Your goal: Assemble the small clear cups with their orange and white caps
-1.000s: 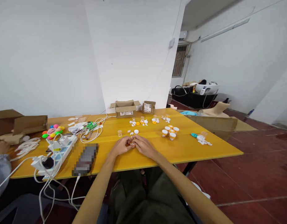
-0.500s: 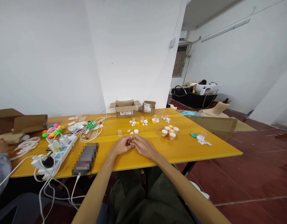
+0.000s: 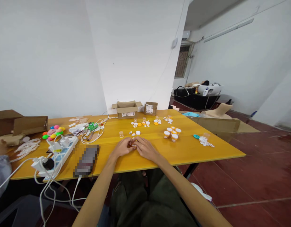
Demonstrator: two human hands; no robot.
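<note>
My left hand (image 3: 123, 147) and my right hand (image 3: 145, 148) meet at the fingertips over the near part of the yellow table (image 3: 178, 154). The fingers of both are curled and pressed together. Whatever they pinch is too small and too covered to name. Just beyond the fingertips lie small white plastic pieces (image 3: 133, 135) and a round white disc (image 3: 138, 133). A clear cup (image 3: 121, 134) stands ahead of my left hand. To the right of my right hand is a cluster of clear jars with white and orange lids (image 3: 174, 137).
Left of my arms are a phone (image 3: 87, 160) on a cable and a white power strip (image 3: 61, 156) with tangled cords. Small part piles (image 3: 136, 124) and cardboard boxes (image 3: 127, 112) stand farther back. Another person's sleeve (image 3: 2, 171) shows at the left edge.
Almost nothing differs. Both hands stay together in the same place, with at most a slight shift of the fingers.
</note>
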